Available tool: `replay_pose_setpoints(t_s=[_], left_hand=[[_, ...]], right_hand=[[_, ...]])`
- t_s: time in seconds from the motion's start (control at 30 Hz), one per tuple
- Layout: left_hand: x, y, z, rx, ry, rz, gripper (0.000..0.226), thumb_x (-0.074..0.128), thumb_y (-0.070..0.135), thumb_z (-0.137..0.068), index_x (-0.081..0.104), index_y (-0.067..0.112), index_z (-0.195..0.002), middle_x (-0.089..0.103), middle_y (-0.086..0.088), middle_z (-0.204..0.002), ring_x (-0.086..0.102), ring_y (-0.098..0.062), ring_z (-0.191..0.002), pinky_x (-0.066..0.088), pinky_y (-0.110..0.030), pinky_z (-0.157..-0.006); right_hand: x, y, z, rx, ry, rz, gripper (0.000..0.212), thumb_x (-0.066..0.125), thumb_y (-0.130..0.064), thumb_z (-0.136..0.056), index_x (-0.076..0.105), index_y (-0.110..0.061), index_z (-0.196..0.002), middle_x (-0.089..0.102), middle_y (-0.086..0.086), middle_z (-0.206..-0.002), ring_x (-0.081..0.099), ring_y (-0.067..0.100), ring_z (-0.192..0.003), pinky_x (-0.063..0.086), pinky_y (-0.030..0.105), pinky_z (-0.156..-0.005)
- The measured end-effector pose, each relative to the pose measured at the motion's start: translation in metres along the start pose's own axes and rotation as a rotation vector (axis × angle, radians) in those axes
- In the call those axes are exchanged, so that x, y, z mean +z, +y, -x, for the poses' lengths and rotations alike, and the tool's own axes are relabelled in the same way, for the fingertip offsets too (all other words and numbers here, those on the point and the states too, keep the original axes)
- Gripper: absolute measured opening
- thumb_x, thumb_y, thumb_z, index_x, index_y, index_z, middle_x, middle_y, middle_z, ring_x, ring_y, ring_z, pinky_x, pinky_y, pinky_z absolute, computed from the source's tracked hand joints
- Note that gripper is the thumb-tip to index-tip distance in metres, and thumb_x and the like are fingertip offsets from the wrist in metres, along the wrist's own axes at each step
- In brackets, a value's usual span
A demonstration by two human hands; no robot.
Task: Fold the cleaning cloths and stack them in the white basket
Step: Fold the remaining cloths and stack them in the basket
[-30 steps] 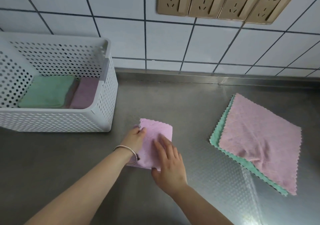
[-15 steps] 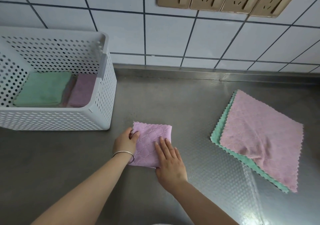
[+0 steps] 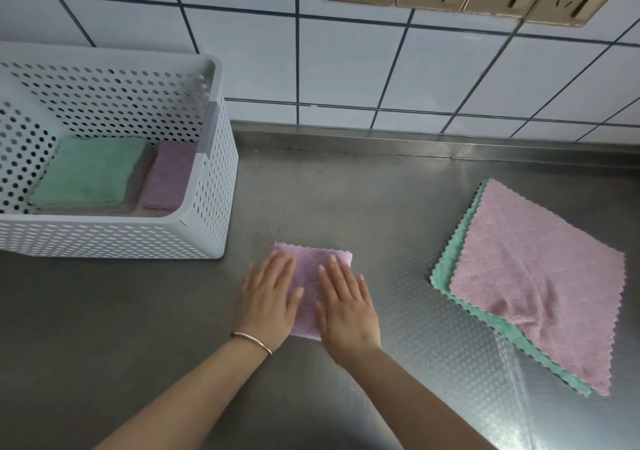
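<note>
Half a second ago the left hand (image 3: 268, 299) was pinching the near-left edge of the folded purple cloth (image 3: 311, 269) while the right hand (image 3: 346, 305) lay on it; now both hands lie flat with fingers straight, pressing the cloth to the steel counter (image 3: 346, 189) and gripping nothing. That suggests the last fold is finished and is being smoothed, so lifting the cloth into the white basket (image 3: 207, 207) looks like the next step.

The cloth sits directly under both palms, its scalloped far edge just past the fingertips and its near edge hidden below the right palm. The basket stands beyond and to the left of the left hand, near but not touching, with a green folded stack (image 3: 90, 172) and a purple folded cloth (image 3: 169, 175) already inside. Bare counter lies between hand and basket wall. Well off to the right of the right hand, 2 unfolded cloths wait: a pink cloth (image 3: 540, 269) over a green cloth (image 3: 441, 273).
</note>
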State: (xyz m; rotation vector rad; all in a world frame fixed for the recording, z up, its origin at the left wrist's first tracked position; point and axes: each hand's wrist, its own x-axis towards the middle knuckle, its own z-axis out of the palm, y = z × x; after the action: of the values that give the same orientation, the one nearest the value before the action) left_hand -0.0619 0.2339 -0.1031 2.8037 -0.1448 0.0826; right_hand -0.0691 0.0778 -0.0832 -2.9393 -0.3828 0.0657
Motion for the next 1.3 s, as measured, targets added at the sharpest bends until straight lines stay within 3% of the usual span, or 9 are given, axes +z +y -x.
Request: replay_pose_setpoints(t_s=[0.1,0.2,0.3,0.47,0.57,0.63,0.8,1.03,1.3], left_hand=[[0.014,-0.006,0.001,0.044,-0.112,-0.154,0.062,0.026,0.052,-0.089,0.040,0.013,-0.135,0.042,-0.006,-0.144,0.009,-0.016,-0.144,0.023,-0.049,-0.106],[0.015,-0.015,-0.001,0.014,-0.208,-0.224,0.066,0.011,0.057,-0.092,0.030,0.017,-0.141,0.036,-0.005,-0.149,0.020,-0.022,-0.139,0.030,-0.052,-0.106],[0.019,-0.017,-0.003,0.027,-0.232,-0.229,0.069,0.025,0.058,-0.086,0.030,0.017,-0.141,0.035,-0.008,-0.149,0.024,-0.024,-0.136,0.019,-0.049,-0.104],[0.015,-0.015,-0.009,-0.021,-0.288,-0.162,0.082,0.021,0.065,-0.077,0.013,0.024,-0.148,0.005,0.000,-0.156,0.008,-0.020,-0.144,0.012,-0.051,-0.113],[0.004,-0.007,-0.007,-0.262,-0.099,0.080,0.066,0.063,0.049,-0.070,0.053,0.017,-0.127,0.045,-0.012,-0.138,0.046,-0.035,-0.124,0.040,-0.045,-0.098],[0.000,-0.002,-0.002,-0.498,0.065,0.173,0.049,0.079,0.034,-0.062,0.062,0.012,-0.102,0.051,-0.014,-0.115,0.050,-0.037,-0.105,0.044,-0.041,-0.086],[-0.010,0.009,0.001,-0.758,-0.168,0.083,0.045,0.067,0.051,-0.073,0.065,0.016,-0.101,0.045,-0.007,-0.122,0.041,-0.029,-0.113,0.040,-0.034,-0.092],[-0.029,0.031,0.022,-0.748,-0.230,0.259,0.024,0.061,0.034,-0.079,0.049,0.013,-0.082,0.062,-0.012,-0.088,0.058,-0.034,-0.082,0.046,-0.033,-0.070],[-0.104,0.055,0.036,-0.612,0.315,0.835,0.039,0.072,0.016,-0.077,0.043,0.040,-0.088,0.058,0.017,-0.093,0.058,-0.011,-0.085,0.047,-0.029,-0.077]], right_hand=[[0.016,0.008,-0.007,-0.017,-0.075,0.035,0.057,0.032,-0.040,-0.087,0.045,-0.016,-0.138,0.041,0.006,-0.146,0.021,0.023,-0.142,0.037,0.046,-0.107],[0.028,0.012,-0.008,-0.024,-0.079,0.060,0.061,0.032,-0.045,-0.089,0.032,-0.017,-0.143,0.031,0.005,-0.152,-0.006,0.020,-0.145,0.018,0.043,-0.109],[0.030,0.013,-0.011,-0.026,-0.094,0.067,0.064,0.032,-0.046,-0.088,0.028,-0.016,-0.144,0.028,0.006,-0.153,-0.011,0.020,-0.145,0.017,0.044,-0.108],[0.026,0.009,-0.014,-0.055,-0.102,0.064,0.063,0.037,-0.046,-0.081,0.045,-0.014,-0.136,0.046,0.010,-0.142,0.040,0.026,-0.133,0.038,0.046,-0.104],[0.009,0.006,-0.018,0.098,-0.037,-0.081,0.056,0.065,-0.032,-0.065,0.064,-0.012,-0.117,0.064,0.009,-0.121,0.064,0.028,-0.106,0.055,0.038,-0.081],[-0.002,0.005,-0.014,0.298,0.004,-0.317,0.054,0.069,-0.013,-0.065,0.059,-0.007,-0.118,0.060,0.010,-0.114,0.059,0.030,-0.100,0.051,0.037,-0.082],[-0.018,0.008,-0.002,0.804,-0.229,-0.827,0.045,0.054,-0.014,-0.082,0.046,-0.011,-0.126,0.058,0.004,-0.117,0.056,0.021,-0.102,0.043,0.026,-0.078],[-0.030,0.010,0.017,0.779,-0.377,-0.845,0.018,0.049,-0.017,-0.086,0.056,-0.009,-0.101,0.055,0.001,-0.083,0.051,0.016,-0.074,0.039,0.024,-0.060],[-0.106,0.010,0.012,0.554,-0.111,-1.216,0.011,0.061,-0.008,-0.085,0.052,-0.013,-0.087,0.059,0.001,-0.085,0.054,0.011,-0.073,0.041,0.018,-0.060]])
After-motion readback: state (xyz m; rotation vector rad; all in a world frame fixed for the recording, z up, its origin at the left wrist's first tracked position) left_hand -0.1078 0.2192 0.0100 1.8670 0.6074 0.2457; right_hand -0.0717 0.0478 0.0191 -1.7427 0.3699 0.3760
